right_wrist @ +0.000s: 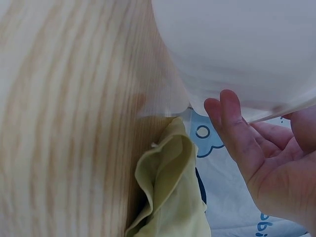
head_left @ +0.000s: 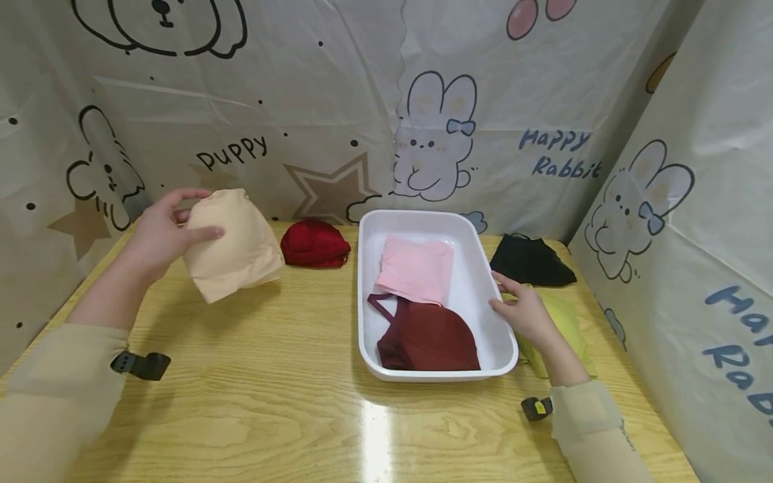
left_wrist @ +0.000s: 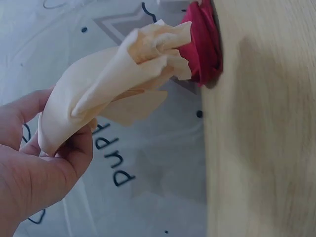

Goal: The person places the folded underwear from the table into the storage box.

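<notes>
My left hand point(head_left: 160, 231) holds a folded beige bra point(head_left: 232, 245) up above the left part of the table, thumb on one side and fingers behind. In the left wrist view the bra point(left_wrist: 94, 91) is doubled over, its loose edges pointing away from the hand. My right hand point(head_left: 525, 312) grips the right rim of a white plastic basin point(head_left: 483, 342). The right wrist view shows its fingers point(right_wrist: 232, 118) under the rim, by the basin's outer wall. Inside the basin lie a folded pink garment point(head_left: 413, 268) and, nearer me, a dark red bra point(head_left: 437, 339) with a strap showing.
A bright red folded bra point(head_left: 314, 243) sits left of the basin near the back edge. Right of the basin are a black folded garment point(head_left: 531, 260) and a yellow-green one point(head_left: 564, 322), partly behind my right hand. Printed cloth walls point(head_left: 326, 87) enclose the wooden table point(head_left: 253, 402).
</notes>
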Available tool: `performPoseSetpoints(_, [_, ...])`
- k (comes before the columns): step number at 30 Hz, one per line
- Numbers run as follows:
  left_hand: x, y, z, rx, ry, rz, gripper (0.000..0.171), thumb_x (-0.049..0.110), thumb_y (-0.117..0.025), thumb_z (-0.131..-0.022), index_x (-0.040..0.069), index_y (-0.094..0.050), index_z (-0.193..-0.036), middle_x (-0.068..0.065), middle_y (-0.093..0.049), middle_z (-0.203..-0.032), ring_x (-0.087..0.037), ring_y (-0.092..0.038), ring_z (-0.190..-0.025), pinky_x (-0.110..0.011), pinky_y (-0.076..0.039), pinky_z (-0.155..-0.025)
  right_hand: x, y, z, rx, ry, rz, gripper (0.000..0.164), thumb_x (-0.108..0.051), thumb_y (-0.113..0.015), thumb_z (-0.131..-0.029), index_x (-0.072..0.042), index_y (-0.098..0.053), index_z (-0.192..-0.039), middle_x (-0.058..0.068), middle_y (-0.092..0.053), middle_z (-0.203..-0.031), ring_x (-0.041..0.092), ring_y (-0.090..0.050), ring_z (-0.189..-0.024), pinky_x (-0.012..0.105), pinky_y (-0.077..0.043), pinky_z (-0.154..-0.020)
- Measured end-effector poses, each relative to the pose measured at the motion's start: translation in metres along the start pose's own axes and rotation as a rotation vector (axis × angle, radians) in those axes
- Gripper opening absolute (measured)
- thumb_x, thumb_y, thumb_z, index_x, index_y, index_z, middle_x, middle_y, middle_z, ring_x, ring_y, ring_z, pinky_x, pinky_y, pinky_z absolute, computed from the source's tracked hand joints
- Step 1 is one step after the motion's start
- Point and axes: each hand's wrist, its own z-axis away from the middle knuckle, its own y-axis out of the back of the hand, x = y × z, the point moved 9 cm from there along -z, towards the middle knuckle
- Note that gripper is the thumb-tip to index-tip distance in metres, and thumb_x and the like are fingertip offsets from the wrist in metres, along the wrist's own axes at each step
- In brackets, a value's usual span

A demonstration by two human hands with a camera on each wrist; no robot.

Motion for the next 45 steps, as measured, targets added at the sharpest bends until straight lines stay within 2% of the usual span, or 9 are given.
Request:
performPoseSetpoints(7, [0.025,-0.006,0.011,0.007,-0.02,0.0,0.069,0.033,-0.073,-0.082,0.02,-0.039,-0.14,-0.011,-0.052,-0.115,-0.002,-0.058,-0.082,-0.02,-0.053,-0.065,0.0,-0.001,0.0,-0.001,0.001,-0.006,0.059,-0.011,-0.059,-0.093,-0.008,-0.034,-0.146,0.027,-0.051,-0.129,0.038,-0.064,-0.098,0.044,-0.056,-0.077])
performPoseSetpoints(14, [0.049,-0.012,0.022,0.035,-0.039,0.096,0.063,0.025,-0.076,-0.08,0.025,-0.044,-0.135,0.002,-0.058,-0.103,-0.003,-0.061,-0.081,-0.022,-0.055,-0.064,0.002,0.0,-0.001,0.001,-0.001,0.009,0.059,-0.013,-0.059,-0.092,-0.008,-0.034,-0.146,0.026,-0.051,-0.129,0.037,-0.064,-0.097,0.043,-0.056,-0.078])
performPoseSetpoints(18, [0.067,-0.018,0.029,0.038,-0.072,0.148,0.06,0.019,-0.075,-0.081,0.023,-0.046,-0.132,0.006,-0.061,-0.099,-0.004,-0.063,-0.081,-0.023,-0.055,-0.064,0.002,0.0,-0.002,0.001,0.001,0.013,0.059,-0.013,-0.06,-0.092,-0.008,-0.034,-0.146,0.027,-0.051,-0.129,0.039,-0.063,-0.099,0.043,-0.056,-0.078])
performPoseSetpoints(23, [0.088,-0.027,0.036,0.02,-0.118,0.177,0.058,0.014,-0.075,-0.081,0.022,-0.048,-0.131,0.005,-0.063,-0.098,-0.005,-0.064,-0.08,-0.024,-0.056,-0.064,0.0,0.0,-0.001,0.001,0.007,0.014,0.059,-0.012,-0.059,-0.092,-0.008,-0.035,-0.146,0.027,-0.05,-0.13,0.04,-0.063,-0.1,0.044,-0.056,-0.078])
performPoseSetpoints(29, [0.107,-0.038,0.041,0.008,-0.142,0.217,0.057,0.011,-0.075,-0.081,0.021,-0.048,-0.13,-0.002,-0.062,-0.099,-0.008,-0.064,-0.081,-0.025,-0.056,-0.064,0.0,0.0,-0.001,0.005,0.007,0.021,0.059,-0.012,-0.059,-0.092,-0.007,-0.035,-0.146,0.027,-0.051,-0.129,0.038,-0.064,-0.098,0.044,-0.056,-0.078])
performPoseSetpoints(34, [0.119,-0.052,0.043,-0.021,-0.161,0.294,0.056,0.008,-0.075,-0.08,0.02,-0.05,-0.129,-0.004,-0.062,-0.099,-0.01,-0.064,-0.082,-0.027,-0.057,-0.065,0.0,0.0,-0.001,0.004,0.003,0.016,0.059,-0.012,-0.059,-0.092,-0.007,-0.035,-0.146,0.027,-0.051,-0.129,0.037,-0.064,-0.097,0.042,-0.056,-0.077])
performPoseSetpoints(39, [0.132,-0.07,0.045,-0.053,-0.199,0.329,0.056,0.006,-0.075,-0.079,0.018,-0.052,-0.128,-0.007,-0.063,-0.096,-0.013,-0.063,-0.081,-0.028,-0.057,-0.064,0.0,-0.001,-0.001,0.004,0.003,0.006,0.059,-0.013,-0.06,-0.092,-0.007,-0.035,-0.146,0.027,-0.05,-0.129,0.038,-0.064,-0.096,0.042,-0.056,-0.076])
performPoseSetpoints(45, [0.14,-0.094,0.048,-0.097,-0.239,0.406,0.056,0.002,-0.075,-0.077,0.016,-0.053,-0.127,-0.01,-0.063,-0.095,-0.016,-0.062,-0.081,-0.03,-0.057,-0.066,-0.001,0.0,0.0,0.003,0.005,0.011,0.059,-0.012,-0.059,-0.093,-0.007,-0.035,-0.146,0.027,-0.05,-0.13,0.038,-0.064,-0.098,0.043,-0.056,-0.077])
